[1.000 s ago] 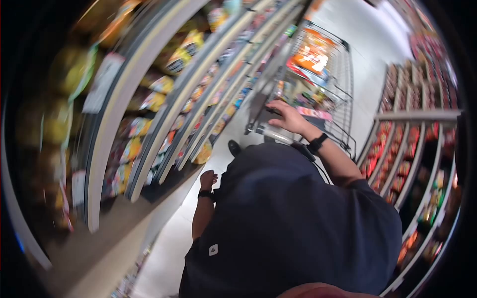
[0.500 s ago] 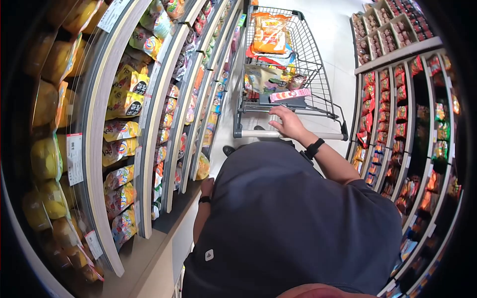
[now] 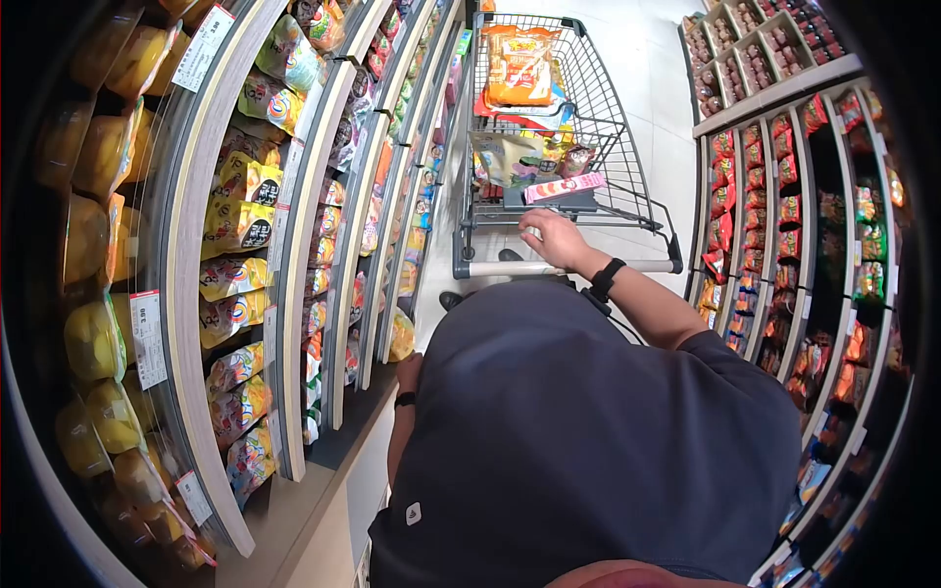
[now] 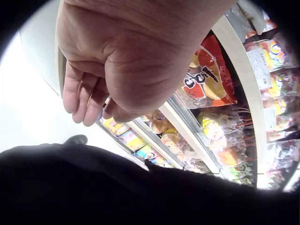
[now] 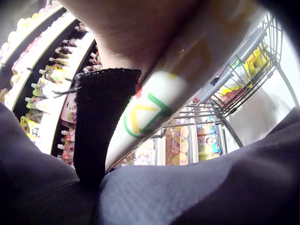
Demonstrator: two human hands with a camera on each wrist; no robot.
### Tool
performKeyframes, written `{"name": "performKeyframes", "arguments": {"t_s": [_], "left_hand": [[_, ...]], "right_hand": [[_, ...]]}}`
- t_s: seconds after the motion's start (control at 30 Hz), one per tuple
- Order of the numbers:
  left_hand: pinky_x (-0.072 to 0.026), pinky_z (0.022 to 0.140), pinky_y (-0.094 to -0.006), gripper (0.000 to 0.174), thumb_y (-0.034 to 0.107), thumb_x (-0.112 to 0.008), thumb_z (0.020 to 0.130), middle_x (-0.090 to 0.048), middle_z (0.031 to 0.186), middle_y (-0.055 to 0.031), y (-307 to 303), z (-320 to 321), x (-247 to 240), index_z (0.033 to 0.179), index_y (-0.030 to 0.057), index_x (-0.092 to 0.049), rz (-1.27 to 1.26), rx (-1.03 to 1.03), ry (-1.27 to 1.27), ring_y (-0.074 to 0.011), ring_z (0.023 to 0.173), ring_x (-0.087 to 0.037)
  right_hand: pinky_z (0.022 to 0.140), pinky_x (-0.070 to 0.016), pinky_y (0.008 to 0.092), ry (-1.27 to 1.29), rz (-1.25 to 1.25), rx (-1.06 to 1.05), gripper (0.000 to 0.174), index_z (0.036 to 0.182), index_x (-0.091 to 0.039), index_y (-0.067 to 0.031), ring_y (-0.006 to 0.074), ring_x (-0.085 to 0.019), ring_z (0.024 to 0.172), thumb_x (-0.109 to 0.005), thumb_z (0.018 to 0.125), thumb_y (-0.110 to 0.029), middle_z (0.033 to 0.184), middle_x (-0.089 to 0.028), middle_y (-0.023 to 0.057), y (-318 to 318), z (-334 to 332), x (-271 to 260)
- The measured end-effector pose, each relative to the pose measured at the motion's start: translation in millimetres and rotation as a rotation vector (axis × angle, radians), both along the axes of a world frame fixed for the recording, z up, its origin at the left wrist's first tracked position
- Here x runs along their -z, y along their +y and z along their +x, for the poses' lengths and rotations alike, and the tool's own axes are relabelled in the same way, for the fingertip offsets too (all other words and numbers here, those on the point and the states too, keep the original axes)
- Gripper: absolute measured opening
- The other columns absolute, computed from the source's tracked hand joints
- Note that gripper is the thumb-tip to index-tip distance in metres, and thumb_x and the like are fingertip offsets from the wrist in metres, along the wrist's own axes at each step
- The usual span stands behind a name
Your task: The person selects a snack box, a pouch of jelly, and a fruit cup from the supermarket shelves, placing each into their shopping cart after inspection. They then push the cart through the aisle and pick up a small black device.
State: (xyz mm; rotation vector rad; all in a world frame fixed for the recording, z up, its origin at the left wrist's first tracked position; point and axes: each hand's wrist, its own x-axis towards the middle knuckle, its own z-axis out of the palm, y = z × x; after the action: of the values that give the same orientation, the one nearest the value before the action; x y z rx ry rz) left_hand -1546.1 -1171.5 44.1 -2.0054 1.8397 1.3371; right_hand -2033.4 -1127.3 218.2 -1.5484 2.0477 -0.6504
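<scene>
My right hand rests over the handle bar of a wire shopping cart, its fingers loosely bent past the bar. In the right wrist view, the heel of that hand lies against the white handle, with the fingers hidden. My left hand hangs low at my side beside the shelves. The left wrist view shows its palm with fingers relaxed and holding nothing. In the cart lie an orange snack bag, a pale pouch and a pink box.
Close on the left, stepped shelves hold yellow snack bags and fruit cups. On the right stands a rack of red packets, with bins behind it. Pale floor runs beside the cart.
The blurred view has steadied and turned, with the cart now appearing further left and the left shelves nearer. My right hand stays at the handle; the left hand is lower beside the body.
</scene>
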Motion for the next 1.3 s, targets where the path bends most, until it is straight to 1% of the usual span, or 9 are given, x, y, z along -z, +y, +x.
{"name": "performKeyframes", "arguments": {"t_s": [0.1,0.57,0.73,0.93,0.97,1.0,1.1,1.2,1.3], "left_hand": [[-0.0502,0.069,-0.0358,0.04,0.034,-0.061,0.093,-0.074,0.079,-0.0113,26,58,106,0.094,-0.0036,-0.073,0.179,-0.046,0.117,-0.018,0.074,-0.068],[-0.0516,0.073,-0.0318,0.04,0.036,-0.064,0.093,-0.075,0.082,-0.0085,37,36,72,0.104,-0.001,-0.074,0.211,-0.131,0.132,-0.0138,0.077,-0.067],[-0.0502,0.07,-0.0324,0.037,0.033,-0.064,0.092,-0.074,0.08,-0.0082,29,39,100,0.101,-0.0006,-0.075,0.125,-0.053,0.15,-0.0132,0.075,-0.066],[-0.047,0.06,-0.027,0.027,0.024,-0.063,0.09,-0.069,0.07,-0.0062,32,23,88,0.082,-0.0001,-0.074,0.205,-0.236,0.195,-0.0103,0.068,-0.063],[-0.0492,0.06,-0.0265,0.023,0.023,-0.062,0.09,-0.069,0.074,-0.0057,15,-38,-60,0.084,0.0018,-0.071,0.194,-0.292,0.23,-0.0115,0.068,-0.064],[-0.0513,0.06,-0.0279,0.023,0.023,-0.061,0.091,-0.07,0.078,-0.0066,11,-49,-76,0.09,0.0018,-0.071,0.185,-0.311,0.223,-0.0133,0.068,-0.065],[-0.055,0.062,-0.0291,0.028,0.028,-0.061,0.095,-0.071,0.087,-0.0085,-6,-52,-71,0.099,0.0018,-0.069,0.186,-0.376,0.25,-0.0157,0.071,-0.068],[-0.0523,0.058,-0.0251,0.026,0.027,-0.06,0.097,-0.069,0.082,-0.0047,-40,-37,-10,0.099,0.0023,-0.07,0.24,-0.474,0.407,-0.0114,0.07,-0.066],[-0.0508,0.057,-0.0238,0.024,0.025,-0.061,0.098,-0.068,0.081,-0.003,-78,-84,-67,0.101,0.0021,-0.069,0.072,-0.391,0.595,-0.0086,0.069,-0.065]], "right_hand": [[0.089,-0.0516,0.0445,-0.028,0.008,-0.025,0.017,0.103,-0.065,-0.0082,0.0353,-0.064,0.102,-0.063,0.094,-0.023,0.108,-0.066,0.0115,-4,-2,10],[0.08,-0.0534,0.0427,-0.084,0.07,0.007,0.017,0.092,-0.07,-0.0098,0.0325,-0.067,0.09,-0.066,0.091,-0.026,0.094,-0.07,0.0094,-11,-5,15],[0.079,-0.0538,0.0421,-0.132,0.096,0.036,0.019,0.093,-0.072,-0.0104,0.0316,-0.068,0.089,-0.068,0.09,-0.028,0.095,-0.072,0.0099,-12,-8,20],[0.079,-0.0527,0.0444,-0.148,0.058,-0.016,0.023,0.093,-0.073,-0.0098,0.0333,-0.068,0.088,-0.066,0.092,-0.031,0.097,-0.071,0.0115,-11,-11,22],[0.079,-0.0528,0.0445,-0.156,0.059,-0.021,0.023,0.093,-0.073,-0.0097,0.0337,-0.068,0.088,-0.066,0.092,-0.031,0.096,-0.071,0.0118,-12,-12,19],[0.078,-0.053,0.0442,-0.166,0.063,-0.015,0.023,0.093,-0.073,-0.0094,0.0335,-0.068,0.088,-0.066,0.091,-0.031,0.095,-0.071,0.0121,-11,-12,20],[0.076,-0.0537,0.043,-0.203,0.087,0.004,0.022,0.093,-0.073,-0.0087,0.0324,-0.069,0.084,-0.068,0.09,-0.03,0.092,-0.071,0.013,-12,-13,28],[0.074,-0.054,0.0424,-0.194,0.116,0.012,0.022,0.094,-0.075,-0.011,0.0317,-0.069,0.081,-0.069,0.09,-0.032,0.088,-0.071,0.0132,-15,-14,31],[0.073,-0.054,0.0428,-0.184,0.145,0.018,0.022,0.093,-0.075,-0.0123,0.0318,-0.069,0.08,-0.069,0.09,-0.033,0.085,-0.072,0.0127,-16,-15,35]]}}
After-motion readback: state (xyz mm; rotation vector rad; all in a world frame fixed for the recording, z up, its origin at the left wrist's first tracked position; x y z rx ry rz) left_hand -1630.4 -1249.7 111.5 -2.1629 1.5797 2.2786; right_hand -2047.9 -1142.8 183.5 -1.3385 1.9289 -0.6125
